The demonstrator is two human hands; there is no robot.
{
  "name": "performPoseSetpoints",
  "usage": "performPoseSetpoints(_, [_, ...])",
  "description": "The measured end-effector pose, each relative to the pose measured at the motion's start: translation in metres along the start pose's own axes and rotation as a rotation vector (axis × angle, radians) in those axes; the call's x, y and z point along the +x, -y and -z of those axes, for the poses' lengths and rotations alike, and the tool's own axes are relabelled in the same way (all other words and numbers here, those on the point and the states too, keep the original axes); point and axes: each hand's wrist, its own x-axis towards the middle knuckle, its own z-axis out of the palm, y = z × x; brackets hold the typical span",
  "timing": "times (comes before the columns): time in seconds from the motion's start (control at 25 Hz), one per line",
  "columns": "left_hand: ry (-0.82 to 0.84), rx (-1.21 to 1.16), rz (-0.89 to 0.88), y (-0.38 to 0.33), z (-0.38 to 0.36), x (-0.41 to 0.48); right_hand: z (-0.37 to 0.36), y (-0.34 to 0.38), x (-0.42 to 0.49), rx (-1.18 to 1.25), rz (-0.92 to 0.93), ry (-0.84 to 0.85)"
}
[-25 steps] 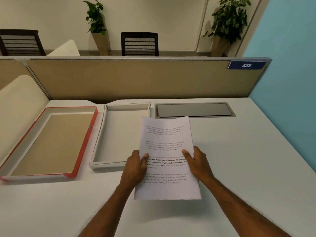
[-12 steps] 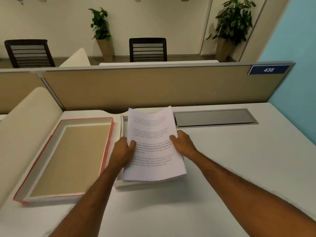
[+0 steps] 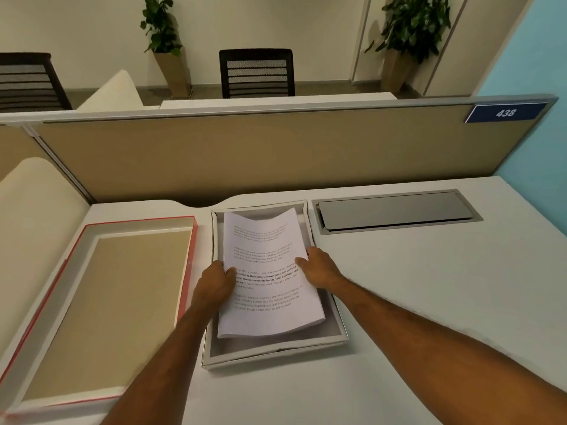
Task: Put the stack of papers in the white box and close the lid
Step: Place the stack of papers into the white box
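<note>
papers (image 3: pixel 267 271) now lowered into white box (image 3: pixel 276 354).

Two bare forearms reach in from the bottom edge, uncovered from elbow to wrist, with no sleeves in view. The left hand (image 3: pixel 214 286) and right hand (image 3: pixel 319 268) are bare too, without gloves, rings, watch or bracelets.
</note>
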Motion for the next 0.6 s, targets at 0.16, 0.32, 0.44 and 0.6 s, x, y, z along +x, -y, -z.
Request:
performPoseSetpoints(0.16, [-0.047,0.115,0.096,-0.005,-0.007,0.004,-0.004,0.0,0.008,-0.051,-0.013,0.003])
performPoseSetpoints(0.32, [-0.101,0.178,0.164,-0.014,-0.016,-0.001,-0.008,0.0,0.01,-0.029,-0.054,-0.001])
performPoseSetpoints(0.44, [-0.098,0.155,0.213,-0.021,-0.023,-0.009,-0.012,0.003,0.005,0.012,-0.096,0.077])
performPoseSetpoints(0.6, [-0.077,0.032,0.208,-0.022,-0.025,-0.02,-0.011,0.013,-0.007,0.066,-0.018,0.113])
